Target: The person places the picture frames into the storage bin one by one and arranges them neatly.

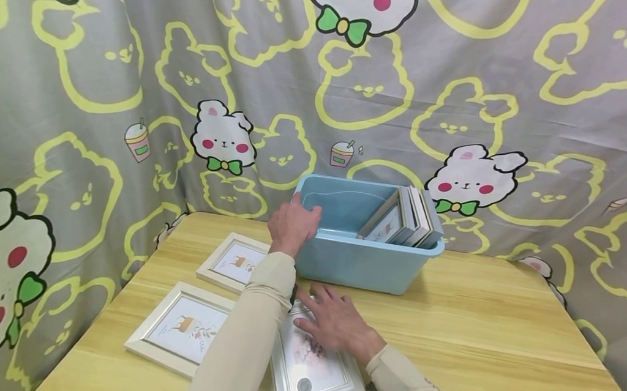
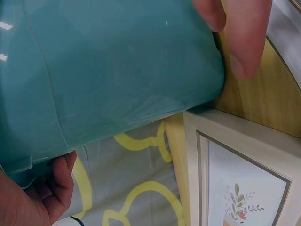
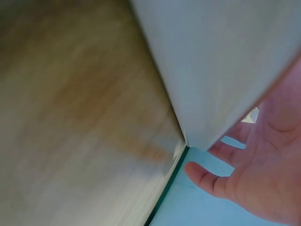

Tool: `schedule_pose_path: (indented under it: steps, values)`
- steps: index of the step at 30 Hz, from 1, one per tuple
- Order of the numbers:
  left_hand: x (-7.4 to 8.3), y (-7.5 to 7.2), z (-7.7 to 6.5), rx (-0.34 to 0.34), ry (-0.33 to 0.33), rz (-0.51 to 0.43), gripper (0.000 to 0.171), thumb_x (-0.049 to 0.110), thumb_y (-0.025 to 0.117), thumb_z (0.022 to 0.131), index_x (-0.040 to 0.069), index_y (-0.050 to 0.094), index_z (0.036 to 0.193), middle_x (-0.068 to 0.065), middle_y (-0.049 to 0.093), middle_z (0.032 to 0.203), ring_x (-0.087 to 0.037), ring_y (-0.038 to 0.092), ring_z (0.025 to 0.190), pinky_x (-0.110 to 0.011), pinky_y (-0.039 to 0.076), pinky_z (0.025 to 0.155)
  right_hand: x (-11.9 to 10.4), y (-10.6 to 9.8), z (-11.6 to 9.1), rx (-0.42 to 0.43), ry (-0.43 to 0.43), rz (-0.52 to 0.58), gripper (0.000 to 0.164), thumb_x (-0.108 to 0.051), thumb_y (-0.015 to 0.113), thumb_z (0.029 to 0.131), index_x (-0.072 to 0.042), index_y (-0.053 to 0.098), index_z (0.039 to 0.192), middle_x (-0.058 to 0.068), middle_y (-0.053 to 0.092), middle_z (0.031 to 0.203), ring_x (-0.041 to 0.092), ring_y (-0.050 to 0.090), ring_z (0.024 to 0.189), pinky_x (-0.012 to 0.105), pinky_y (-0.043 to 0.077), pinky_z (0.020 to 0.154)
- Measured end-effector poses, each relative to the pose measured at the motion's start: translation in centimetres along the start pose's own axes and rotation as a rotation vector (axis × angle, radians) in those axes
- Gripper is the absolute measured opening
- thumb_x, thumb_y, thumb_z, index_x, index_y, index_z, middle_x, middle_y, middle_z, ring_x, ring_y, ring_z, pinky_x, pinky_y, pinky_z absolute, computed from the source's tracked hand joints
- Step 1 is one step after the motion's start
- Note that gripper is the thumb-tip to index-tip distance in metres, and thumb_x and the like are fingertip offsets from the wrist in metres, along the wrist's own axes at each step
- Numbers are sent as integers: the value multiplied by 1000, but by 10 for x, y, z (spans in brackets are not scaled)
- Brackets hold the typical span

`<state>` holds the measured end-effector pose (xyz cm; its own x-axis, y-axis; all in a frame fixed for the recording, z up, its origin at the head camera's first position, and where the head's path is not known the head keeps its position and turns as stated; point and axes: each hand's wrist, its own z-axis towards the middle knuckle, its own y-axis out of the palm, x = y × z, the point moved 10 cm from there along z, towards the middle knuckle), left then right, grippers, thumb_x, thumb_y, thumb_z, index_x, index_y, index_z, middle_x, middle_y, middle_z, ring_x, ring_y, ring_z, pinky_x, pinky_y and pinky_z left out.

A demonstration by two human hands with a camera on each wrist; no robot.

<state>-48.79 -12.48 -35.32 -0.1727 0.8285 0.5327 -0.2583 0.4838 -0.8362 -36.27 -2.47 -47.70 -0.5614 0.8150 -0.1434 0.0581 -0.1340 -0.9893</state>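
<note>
A light blue plastic bin (image 1: 360,263) stands on the table, several picture frames (image 1: 394,223) leaning at its right end. My left hand (image 1: 293,224) grips the rim at the bin's left end; in the left wrist view its fingers (image 2: 59,183) curl round that rim. Just in front of the bin a silver picture frame (image 1: 327,377) with a pink floral print lies flat. Over its far part is my right hand (image 1: 336,323), fingers spread and loosely bent. The right wrist view shows the open palm (image 3: 268,174) beside the frame's edge (image 3: 207,70); contact is hard to tell.
To the left lie two cream picture frames with plant prints, a larger one (image 1: 189,327) near and a smaller one (image 1: 233,261) farther back, partly behind my left arm. A patterned grey curtain (image 1: 277,94) hangs behind and beside the wooden table (image 1: 501,339).
</note>
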Motion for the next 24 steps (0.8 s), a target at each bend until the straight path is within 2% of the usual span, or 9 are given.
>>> schedule_pose_path:
  steps: [9,18,24]
  values:
    - [0,1,1,-1,-5,11,72,56,40,86,21,37,149,-15,60,129,-36,60,110,-49,49,88,1,4,2,-31,-17,-20,60,-58,37,97,-33,31,151,5,39,152,30,38,139,58,42,99]
    - [-1,3,2,-10,-12,7,71,57,41,87,21,37,149,-15,58,131,-36,59,112,-50,48,90,-1,6,7,-27,-58,-57,49,-45,41,101,-29,40,147,4,46,142,28,43,132,54,45,95]
    - [-1,3,2,-17,-15,4,72,58,40,88,21,36,149,-14,57,133,-35,58,115,-50,47,93,-4,4,10,5,-71,-69,40,-37,44,101,-27,47,140,4,51,131,26,48,123,50,48,87]
